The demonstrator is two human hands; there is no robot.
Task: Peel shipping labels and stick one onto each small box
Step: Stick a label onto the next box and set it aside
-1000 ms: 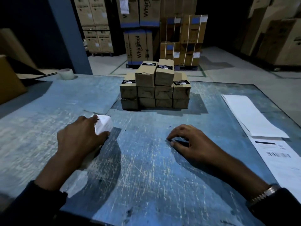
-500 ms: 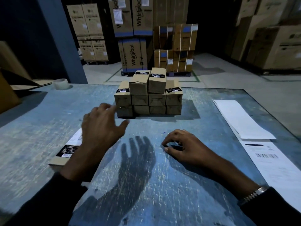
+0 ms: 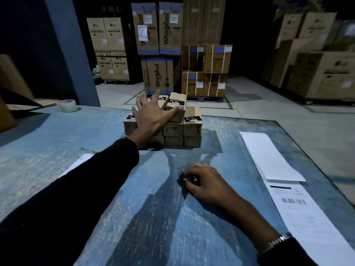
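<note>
Straight ahead: left hand (image 3: 153, 114) spread over stacked small boxes (image 3: 173, 121), nearer than right hand (image 3: 206, 182), curled, apparently empty, on worktop (image 3: 134, 217).

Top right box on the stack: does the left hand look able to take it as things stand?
Probably yes. The left hand is spread open over the stack, its thumb already at the top right box; nothing lies between them.
</note>
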